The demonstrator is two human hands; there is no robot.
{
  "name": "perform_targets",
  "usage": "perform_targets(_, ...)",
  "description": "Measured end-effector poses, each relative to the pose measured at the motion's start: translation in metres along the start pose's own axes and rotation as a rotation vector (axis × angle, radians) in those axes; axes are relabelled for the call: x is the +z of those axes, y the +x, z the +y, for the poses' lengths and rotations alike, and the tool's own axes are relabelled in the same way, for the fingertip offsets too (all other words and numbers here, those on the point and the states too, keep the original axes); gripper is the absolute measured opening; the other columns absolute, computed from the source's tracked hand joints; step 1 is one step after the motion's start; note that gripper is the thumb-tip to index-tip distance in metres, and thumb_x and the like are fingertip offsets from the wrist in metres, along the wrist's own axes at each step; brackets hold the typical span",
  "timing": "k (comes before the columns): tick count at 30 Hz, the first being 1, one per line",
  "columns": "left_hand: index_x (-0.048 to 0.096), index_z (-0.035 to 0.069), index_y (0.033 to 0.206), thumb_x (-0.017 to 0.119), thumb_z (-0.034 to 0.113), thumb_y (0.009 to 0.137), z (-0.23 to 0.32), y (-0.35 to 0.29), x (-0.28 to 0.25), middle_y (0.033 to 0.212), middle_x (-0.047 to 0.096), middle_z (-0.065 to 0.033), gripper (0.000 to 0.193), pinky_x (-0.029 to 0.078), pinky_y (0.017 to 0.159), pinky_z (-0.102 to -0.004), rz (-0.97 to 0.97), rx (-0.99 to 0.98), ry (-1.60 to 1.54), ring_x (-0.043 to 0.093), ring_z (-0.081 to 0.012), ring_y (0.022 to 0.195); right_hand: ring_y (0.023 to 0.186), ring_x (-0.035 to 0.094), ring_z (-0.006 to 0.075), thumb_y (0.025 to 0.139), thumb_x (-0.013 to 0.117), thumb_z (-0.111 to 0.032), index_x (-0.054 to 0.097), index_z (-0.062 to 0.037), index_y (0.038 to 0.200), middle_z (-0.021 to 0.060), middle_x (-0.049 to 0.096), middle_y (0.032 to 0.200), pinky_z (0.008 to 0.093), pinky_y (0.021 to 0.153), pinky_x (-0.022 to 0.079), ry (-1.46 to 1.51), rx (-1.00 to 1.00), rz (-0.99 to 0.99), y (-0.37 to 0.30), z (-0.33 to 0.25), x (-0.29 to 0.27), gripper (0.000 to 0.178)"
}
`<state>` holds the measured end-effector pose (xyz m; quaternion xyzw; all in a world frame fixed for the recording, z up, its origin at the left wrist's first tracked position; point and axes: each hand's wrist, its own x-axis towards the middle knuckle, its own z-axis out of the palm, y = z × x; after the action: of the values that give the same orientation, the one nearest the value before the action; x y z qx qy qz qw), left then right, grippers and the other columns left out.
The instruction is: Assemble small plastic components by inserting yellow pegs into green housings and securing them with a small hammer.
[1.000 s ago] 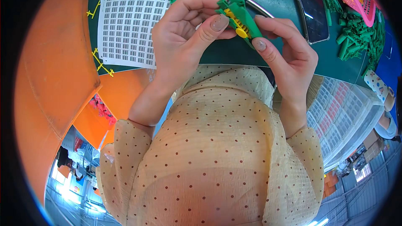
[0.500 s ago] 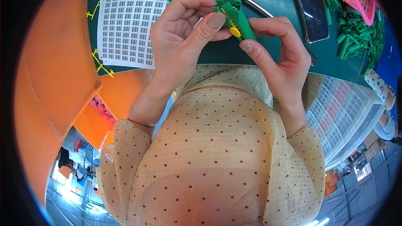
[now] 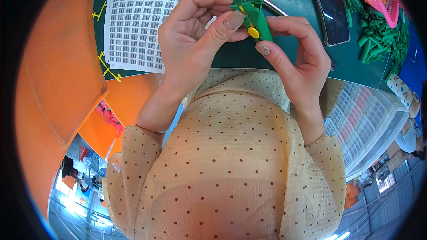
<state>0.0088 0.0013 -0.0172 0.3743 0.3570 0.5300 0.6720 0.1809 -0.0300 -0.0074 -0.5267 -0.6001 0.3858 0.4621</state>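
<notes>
Green plastic piece point(image 3: 257, 20) pinched by left hand point(image 3: 195, 40), right hand point(image 3: 296, 53), underside probably hidden

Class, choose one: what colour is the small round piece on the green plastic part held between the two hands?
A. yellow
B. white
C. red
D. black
A: a yellow round piece sits on the green plastic part, pinched between the left hand and the right hand.

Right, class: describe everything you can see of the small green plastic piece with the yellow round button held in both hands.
The small green plastic piece looks like moulded plastic, elongated, with toothed prongs at its upper end and a yellow round button near the middle. It tilts, raised above the dark green table. The left hand pinches it by thumb and fingers; the right hand touches its lower end.
</notes>
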Motion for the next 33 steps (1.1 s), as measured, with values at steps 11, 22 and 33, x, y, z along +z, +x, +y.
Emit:
perform_targets(11,0.053,-0.006,0.117,0.066,0.007,0.088,-0.012,-0.006,0.003,0.116,0.06,-0.0165,0.035,0.056,0.088,-0.0351,-0.07,0.022,0.1,0.062,-0.0222,0.104,0.083,0.061,0.0252,0.068,0.078,0.0,0.063,-0.0035,0.097,0.008,0.065,0.092,0.0326,0.082,0.046,-0.217,-0.247,0.11,0.001,0.007,0.007,0.033)
perform_targets(22,0.052,-0.009,0.121,0.062,0.007,0.09,-0.002,-0.008,0.001,0.113,0.063,-0.021,0.037,0.05,0.093,-0.036,-0.185,0.068,0.232,0.062,-0.0259,0.106,0.094,0.057,0.0188,0.073,0.077,-0.003,0.06,-0.0025,0.102,0.0079,0.061,0.102,0.0293,0.083,0.046,0.265,0.002,-0.009,0.0,0.011,0.001,0.034)
perform_targets(33,0.049,-0.007,0.124,0.063,0.006,0.089,-0.01,-0.007,0.003,0.111,0.064,-0.0201,0.04,0.052,0.09,-0.0333,-0.201,0.156,0.139,0.062,-0.0233,0.105,0.082,0.06,0.0191,0.067,0.081,-0.001,0.062,-0.0006,0.092,0.0089,0.063,0.088,0.028,0.073,0.048,0.105,-0.132,0.015,0.002,0.007,-0.001,0.031)
